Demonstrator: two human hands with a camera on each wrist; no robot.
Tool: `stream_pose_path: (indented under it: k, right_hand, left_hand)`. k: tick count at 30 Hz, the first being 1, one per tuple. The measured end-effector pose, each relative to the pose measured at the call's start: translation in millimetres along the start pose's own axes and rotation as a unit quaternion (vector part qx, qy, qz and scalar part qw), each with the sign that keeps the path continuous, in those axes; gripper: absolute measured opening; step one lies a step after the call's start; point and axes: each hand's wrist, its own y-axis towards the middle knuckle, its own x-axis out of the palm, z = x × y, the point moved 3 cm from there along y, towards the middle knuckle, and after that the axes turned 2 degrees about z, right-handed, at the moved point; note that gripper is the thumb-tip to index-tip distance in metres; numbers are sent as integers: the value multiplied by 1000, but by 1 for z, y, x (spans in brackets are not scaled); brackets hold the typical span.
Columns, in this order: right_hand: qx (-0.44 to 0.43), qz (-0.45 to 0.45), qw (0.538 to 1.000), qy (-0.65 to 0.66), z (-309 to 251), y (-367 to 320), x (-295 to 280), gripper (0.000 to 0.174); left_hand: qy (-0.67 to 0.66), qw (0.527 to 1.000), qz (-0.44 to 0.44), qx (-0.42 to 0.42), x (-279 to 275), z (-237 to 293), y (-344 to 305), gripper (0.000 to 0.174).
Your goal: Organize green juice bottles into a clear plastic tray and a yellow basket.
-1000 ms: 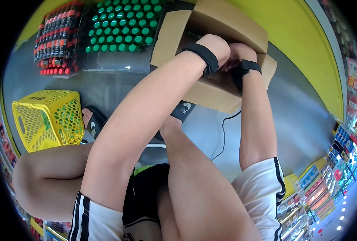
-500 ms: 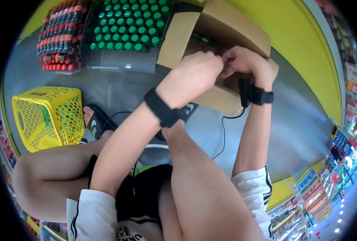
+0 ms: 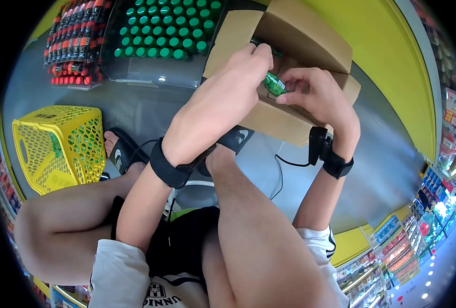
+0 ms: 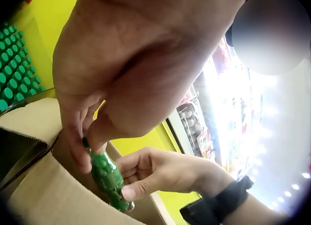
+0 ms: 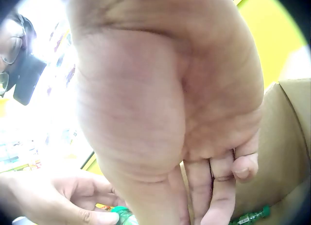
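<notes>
A small green plastic bottle [image 3: 274, 83] lies tilted between my two hands over the open cardboard box [image 3: 269, 120]. The left hand [image 3: 233, 84] pinches its capped end; in the left wrist view the thumb and fingers close on the neck of the green bottle [image 4: 108, 174]. With thumb and fingertips, my right hand [image 3: 317, 92] grips the base end. Seen from the right wrist, the right palm [image 5: 180, 103] hides most of the bottle, and the left thumb lies by its green cap. Another green-capped bottle [image 5: 250, 216] lies inside the box.
Rows of green-capped bottles [image 3: 161, 31] stand in a clear bin left of the box, with red-capped dark bottles [image 3: 76, 46] beyond. A yellow basket [image 3: 58, 149] holding something green sits on the floor. A black cable [image 3: 292, 163] hangs by the right wrist. Yellow panelling runs behind.
Both hands have come up from deep inside the box, drawing back toward the body. The green bottle, hidden at first, now shows between them. The right hand has turned its thumb side toward the bottle.
</notes>
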Motion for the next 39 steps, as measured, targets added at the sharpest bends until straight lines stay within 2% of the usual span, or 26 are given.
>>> stream_pose_path:
  k: [2, 4, 6, 8, 11, 14, 18, 21, 23, 24, 26, 30, 32, 33, 35, 36, 38, 39]
  right_hand:
    - [10, 8, 1000, -25, -9, -3, 0, 44]
    - [9, 11, 1000, -2, -10, -5, 4, 42]
    - [5, 17, 1000, 20, -13, -7, 6, 41]
    - [-6, 28, 999, 47, -19, -7, 8, 37]
    - [-18, 42, 994, 103, -22, -7, 13, 34]
    - [-7, 54, 996, 72, -30, -8, 13, 32]
    - [-41, 52, 995, 72, -34, -10, 15, 29]
    - [-47, 48, 996, 62, -39, -16, 15, 31]
    - [-35, 115, 989, 85, -46, -21, 11, 48]
    - [-38, 113, 989, 84, -54, -21, 10, 48]
    - [-34, 138, 989, 40, -71, -21, 6, 67]
    - [-99, 143, 982, 77, -87, -12, 16, 74]
    - [-175, 172, 965, 96, -96, -7, 22, 60]
    - [-178, 168, 965, 96, -100, -3, 25, 60]
    - [-185, 175, 966, 52, -109, 8, 33, 43]
    - [-190, 173, 965, 51, -114, 14, 38, 43]
    - [-169, 197, 965, 19, -123, 24, 50, 26]
    - [-173, 195, 965, 15, -124, 29, 55, 26]
  left_hand:
    - [-81, 995, 8, -53, -1, 1, 0, 22]
    - [-105, 990, 34, -83, 0, 1, -4, 22]
    - [-127, 984, 63, -109, 0, -3, -8, 23]
    - [-224, 959, 59, -162, 1, -9, -13, 29]
    - [-221, 960, 23, -170, 2, -8, -17, 31]
    - [-200, 965, 4, -169, 0, 3, -21, 32]
    - [-193, 965, 21, -176, 2, -2, -27, 35]
    - [-199, 966, 60, -151, -3, -2, -31, 30]
    - [-168, 975, 48, -135, -10, 1, -32, 33]
    - [-167, 975, 52, -137, -11, 0, -32, 33]
    - [-108, 987, 116, -34, -17, 3, -32, 33]
    - [-59, 990, 127, -33, -33, -5, -35, 35]
    - [16, 989, 143, 14, -39, -15, -37, 39]
    - [17, 989, 147, 11, -42, -23, -39, 39]
    - [61, 986, 142, 56, -44, -37, -46, 42]
    - [64, 986, 146, 54, -45, -45, -49, 42]
    - [70, 980, 176, 62, -46, -59, -56, 45]
    - [70, 979, 182, 61, -42, -63, -59, 45]
